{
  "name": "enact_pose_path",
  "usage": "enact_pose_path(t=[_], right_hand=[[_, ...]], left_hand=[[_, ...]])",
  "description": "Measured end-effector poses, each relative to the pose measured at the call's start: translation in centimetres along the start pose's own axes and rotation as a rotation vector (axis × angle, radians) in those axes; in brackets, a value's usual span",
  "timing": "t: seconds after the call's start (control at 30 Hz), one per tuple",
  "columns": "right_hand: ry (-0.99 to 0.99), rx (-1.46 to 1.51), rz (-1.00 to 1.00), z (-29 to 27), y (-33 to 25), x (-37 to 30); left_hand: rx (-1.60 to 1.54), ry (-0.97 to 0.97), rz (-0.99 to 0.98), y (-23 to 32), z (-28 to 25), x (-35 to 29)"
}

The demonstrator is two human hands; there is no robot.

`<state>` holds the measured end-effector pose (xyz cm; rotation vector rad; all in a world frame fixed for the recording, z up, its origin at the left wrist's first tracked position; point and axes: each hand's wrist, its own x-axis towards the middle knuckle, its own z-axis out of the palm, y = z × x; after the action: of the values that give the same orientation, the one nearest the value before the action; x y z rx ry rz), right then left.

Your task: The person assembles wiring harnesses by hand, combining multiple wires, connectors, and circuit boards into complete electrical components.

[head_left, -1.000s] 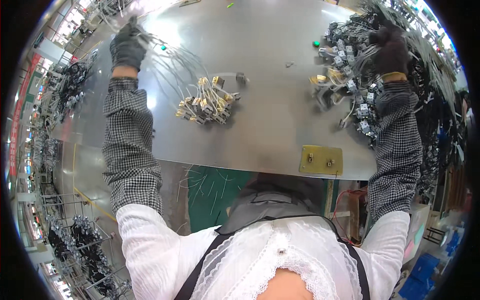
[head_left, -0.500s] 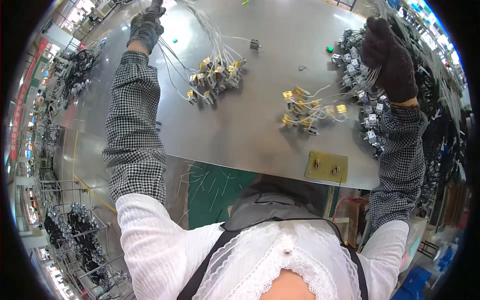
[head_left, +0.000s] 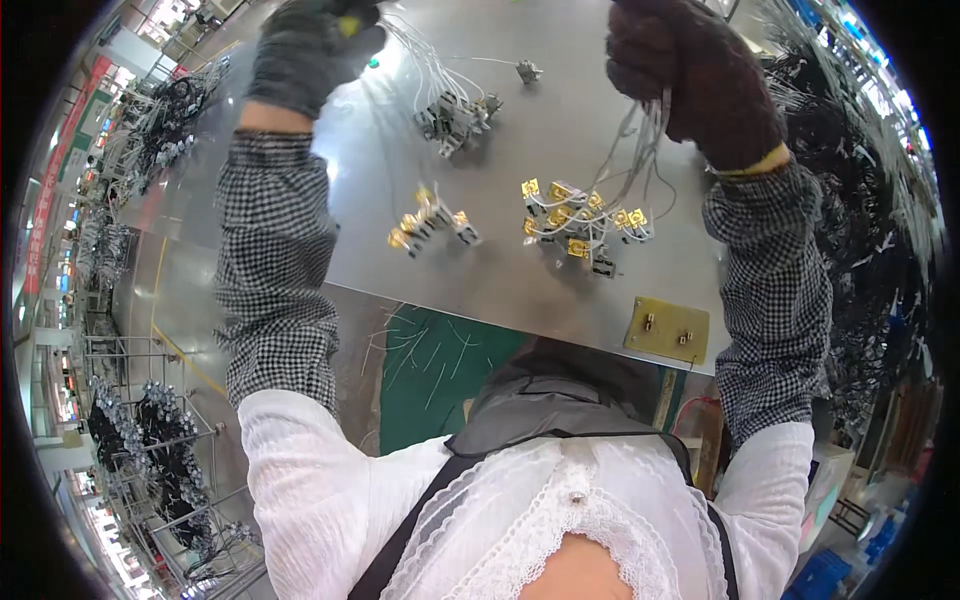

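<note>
My right hand (head_left: 690, 85), in a dark knitted glove, is closed round a bundle of pale thin wires (head_left: 640, 140). These run down to a cluster of plugs with gold-coloured plates (head_left: 580, 215) on the metal table (head_left: 480, 255). At the upper left, my left hand (head_left: 315, 55), in a grey glove, is blurred by motion with its fingers curled. Faint, smeared wires (head_left: 385, 135) stretch from it to a smaller plug group with gold-coloured plates (head_left: 432, 225). Between the hands lies a heap of grey plugs (head_left: 455, 122), its wires trailing toward the far edge.
A single plug (head_left: 528, 72) lies apart at the far side. A yellowish plate with small metal fittings (head_left: 668, 332) sits at the table's near edge. Dark cable bundles (head_left: 850, 200) fill the right side. Cable racks (head_left: 160, 450) stand at the left; wire scraps lie on the green floor (head_left: 430, 370).
Both hands have come nearer. The right has moved left with its wires, away from the plugs at the right. The small gold-plated plug group has separated from the left heap toward me.
</note>
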<state>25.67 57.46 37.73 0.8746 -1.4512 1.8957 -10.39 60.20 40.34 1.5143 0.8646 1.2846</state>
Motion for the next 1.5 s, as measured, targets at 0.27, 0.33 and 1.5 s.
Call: enact_pose_path(t=[0.27,0.33,1.5], right_hand=[[0.747,-0.567,0.284,6.1,1.9,1.5],[0.971,-0.776,0.358,7.0,2.8,1.4],[1.109,-1.398,0.241,7.5,-1.9,-3.2]], left_hand=[[-0.646,-0.224,-0.186,-2.5,15.0,0.2],[-0.667,-0.068,-0.214,-3.5,17.3,0.8],[-0.194,-0.174,0.026,-5.2,19.2,-8.0]])
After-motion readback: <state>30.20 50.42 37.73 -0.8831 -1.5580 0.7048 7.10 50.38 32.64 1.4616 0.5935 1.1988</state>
